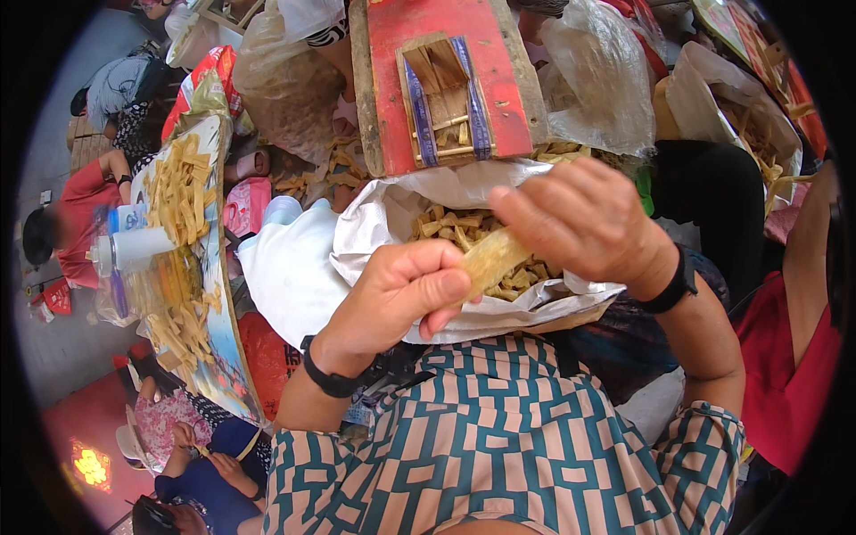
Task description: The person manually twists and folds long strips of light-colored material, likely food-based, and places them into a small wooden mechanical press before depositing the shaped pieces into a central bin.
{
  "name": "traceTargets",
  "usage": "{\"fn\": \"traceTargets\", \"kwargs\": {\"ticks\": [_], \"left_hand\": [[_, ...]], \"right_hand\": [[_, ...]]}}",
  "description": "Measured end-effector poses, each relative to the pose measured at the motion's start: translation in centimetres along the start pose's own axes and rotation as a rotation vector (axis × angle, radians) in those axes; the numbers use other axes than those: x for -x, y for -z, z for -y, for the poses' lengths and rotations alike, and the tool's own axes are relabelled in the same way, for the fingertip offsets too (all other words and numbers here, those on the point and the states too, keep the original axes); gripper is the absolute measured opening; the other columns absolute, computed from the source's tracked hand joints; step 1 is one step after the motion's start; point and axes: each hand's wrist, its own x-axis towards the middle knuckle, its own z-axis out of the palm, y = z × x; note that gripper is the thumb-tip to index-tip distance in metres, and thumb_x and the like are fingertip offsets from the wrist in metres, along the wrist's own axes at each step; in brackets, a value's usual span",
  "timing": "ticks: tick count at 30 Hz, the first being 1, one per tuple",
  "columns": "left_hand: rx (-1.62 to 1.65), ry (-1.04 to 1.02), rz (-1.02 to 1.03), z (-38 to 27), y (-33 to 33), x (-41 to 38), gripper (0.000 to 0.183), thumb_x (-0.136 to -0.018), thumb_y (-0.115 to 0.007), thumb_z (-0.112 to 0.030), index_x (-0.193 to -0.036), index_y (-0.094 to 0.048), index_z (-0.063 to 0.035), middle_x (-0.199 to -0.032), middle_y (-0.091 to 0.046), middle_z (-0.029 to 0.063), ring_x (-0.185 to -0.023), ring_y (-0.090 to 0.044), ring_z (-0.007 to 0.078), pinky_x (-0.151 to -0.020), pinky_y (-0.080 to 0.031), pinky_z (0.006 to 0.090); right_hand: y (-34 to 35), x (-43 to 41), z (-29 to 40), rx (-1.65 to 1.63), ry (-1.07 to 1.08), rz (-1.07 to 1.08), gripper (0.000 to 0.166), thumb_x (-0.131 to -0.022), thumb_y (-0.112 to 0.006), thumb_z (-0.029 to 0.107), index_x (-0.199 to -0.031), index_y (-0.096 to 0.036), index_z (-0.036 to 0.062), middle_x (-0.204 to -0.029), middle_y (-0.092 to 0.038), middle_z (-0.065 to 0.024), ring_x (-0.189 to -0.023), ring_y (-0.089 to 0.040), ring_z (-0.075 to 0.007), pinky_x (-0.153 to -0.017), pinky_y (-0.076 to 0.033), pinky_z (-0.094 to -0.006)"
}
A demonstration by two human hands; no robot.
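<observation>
Between my two hands a pale yellow, flattened dried strip (493, 261) is held over an open white woven sack (374, 231). My left hand (408, 291) has thumb and fingers closed on the strip's lower left end. My right hand (578, 224) lies over its upper right end; its fingers are partly blurred, and whether they grip the strip I cannot tell. Below the hands, short cut yellowish pieces (461, 227) fill the sack. Beyond the sack, a wooden frame (447, 100) with purple bands and thin sticks rests on a red board (511, 100).
At left, a board (231, 321) bears piles of yellow strips (180, 194) and a plastic bottle (142, 247). Plastic bags (595, 80) of material stand beyond. Another sack (695, 80) is at upper right. Several people sit around; one in red (782, 381) is close on the right.
</observation>
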Motion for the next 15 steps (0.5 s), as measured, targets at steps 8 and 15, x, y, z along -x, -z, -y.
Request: {"fn": "traceTargets", "kwargs": {"ticks": [8, 15], "left_hand": [[0.449, -0.717, 0.409, -0.3, -1.3, 2.3, 0.025, -0.091, -0.073, -0.022, -0.087, -0.070, 0.0027, -0.088, -0.071, 0.0251, -0.076, -0.072, 0.0345, -0.070, -0.058, 0.0450], [-1.252, -0.940, -0.106, -1.8, -4.1, 2.9, 0.025, -0.072, -0.079, -0.026, -0.079, -0.066, -0.0057, -0.115, -0.066, 0.0144, -0.101, -0.066, 0.0307, -0.083, -0.054, 0.0392]], "right_hand": [[2.2, 2.0, 2.0, -0.354, -0.322, -0.035, 0.036, -0.078, -0.059, -0.007, -0.113, -0.065, -0.0038, -0.098, -0.072, -0.0191, -0.074, -0.070, -0.0319, -0.064, -0.056, -0.0362], [5.8, 0.0, 8.0, -1.225, -0.759, 0.329, 0.025, -0.101, -0.059, 0.027, -0.109, -0.065, 0.0040, -0.068, -0.062, -0.0112, -0.056, -0.062, -0.0224, -0.052, -0.047, -0.0322]]}}
